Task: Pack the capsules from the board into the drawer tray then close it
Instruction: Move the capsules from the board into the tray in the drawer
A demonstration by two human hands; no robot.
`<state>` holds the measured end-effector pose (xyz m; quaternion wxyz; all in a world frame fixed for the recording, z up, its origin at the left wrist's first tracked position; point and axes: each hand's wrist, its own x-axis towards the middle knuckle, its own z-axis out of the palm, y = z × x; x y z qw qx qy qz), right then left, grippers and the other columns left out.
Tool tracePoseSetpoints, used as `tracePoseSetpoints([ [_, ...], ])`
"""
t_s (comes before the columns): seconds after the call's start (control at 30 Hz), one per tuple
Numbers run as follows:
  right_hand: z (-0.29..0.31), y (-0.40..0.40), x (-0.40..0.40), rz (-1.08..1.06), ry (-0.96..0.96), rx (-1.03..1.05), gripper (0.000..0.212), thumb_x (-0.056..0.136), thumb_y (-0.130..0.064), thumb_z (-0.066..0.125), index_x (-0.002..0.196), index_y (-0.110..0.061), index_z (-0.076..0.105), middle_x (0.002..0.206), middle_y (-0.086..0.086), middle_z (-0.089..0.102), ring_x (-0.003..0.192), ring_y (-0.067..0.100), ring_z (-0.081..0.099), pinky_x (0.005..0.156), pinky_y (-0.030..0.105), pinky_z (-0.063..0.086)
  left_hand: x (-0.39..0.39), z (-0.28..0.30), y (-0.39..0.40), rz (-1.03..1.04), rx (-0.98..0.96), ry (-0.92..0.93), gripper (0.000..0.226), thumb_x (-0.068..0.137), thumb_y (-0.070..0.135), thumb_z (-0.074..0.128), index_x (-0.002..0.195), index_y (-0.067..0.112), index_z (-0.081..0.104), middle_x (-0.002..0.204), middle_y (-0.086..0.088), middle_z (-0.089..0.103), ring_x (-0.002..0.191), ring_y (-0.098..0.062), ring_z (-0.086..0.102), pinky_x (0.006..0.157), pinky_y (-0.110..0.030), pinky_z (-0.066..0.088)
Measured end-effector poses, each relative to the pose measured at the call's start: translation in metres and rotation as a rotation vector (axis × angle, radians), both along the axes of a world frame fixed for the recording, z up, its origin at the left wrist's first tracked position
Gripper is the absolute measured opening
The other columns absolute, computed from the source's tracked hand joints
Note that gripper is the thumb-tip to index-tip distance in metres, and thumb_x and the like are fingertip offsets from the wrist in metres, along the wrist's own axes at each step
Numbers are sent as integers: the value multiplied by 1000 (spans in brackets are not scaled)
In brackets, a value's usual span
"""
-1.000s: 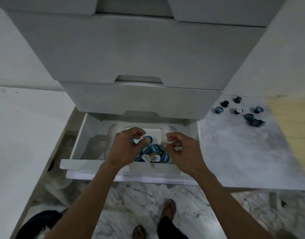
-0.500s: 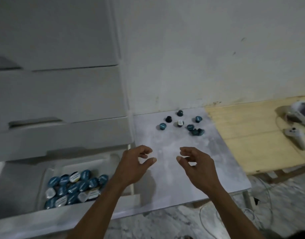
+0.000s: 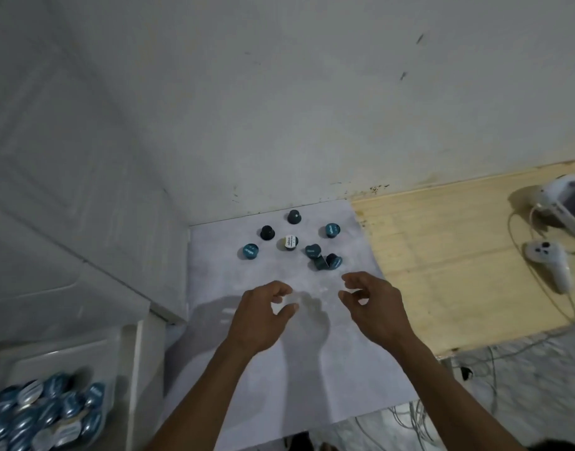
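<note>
Several dark blue capsules lie scattered at the far end of a pale grey board, close to the wall. My left hand and my right hand hover over the board just short of the capsules, both empty with fingers curled apart. The nearest capsules sit just beyond my right fingertips. At the bottom left the open drawer's white tray holds several blue capsules.
A white drawer cabinet fills the left side. A wooden tabletop lies right of the board, with a white controller, a headset and cables on it. The wall rises behind the board.
Both hands have left the drawer tray and moved right and forward over the board, toward the capsules. The view has swung from the drawer to the board.
</note>
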<state>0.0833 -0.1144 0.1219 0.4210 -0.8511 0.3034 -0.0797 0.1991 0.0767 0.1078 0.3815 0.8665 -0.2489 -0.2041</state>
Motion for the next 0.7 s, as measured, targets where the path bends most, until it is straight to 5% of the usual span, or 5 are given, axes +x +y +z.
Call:
tracePoseSetpoints([
  [0.33, -58, -54, 58, 259, 155, -311, 40, 91, -14, 61, 131, -21, 57, 136, 1, 56, 119, 22, 53, 91, 34, 52, 54, -40, -104, -95, 177, -111, 42, 96, 12, 56, 136, 23, 50, 145, 4, 47, 132, -17, 46, 107, -37, 43],
  [0.43, -77, -67, 76, 322, 154, -346, 41, 93, -12, 57, 133, -22, 56, 143, 5, 49, 125, 27, 46, 89, 39, 52, 66, -52, -128, -131, 306, -150, 53, 94, 1, 52, 140, 27, 45, 152, 5, 36, 136, -19, 40, 103, -40, 45],
  [0.7, -113, -87, 97, 339, 76, -214, 16, 93, -16, 57, 104, -17, 69, 97, 7, 66, 88, 23, 60, 76, 36, 53, 79, -69, -151, -122, 394, -175, 19, 96, 11, 49, 108, 21, 60, 109, -3, 59, 93, -26, 60, 77, -43, 53],
])
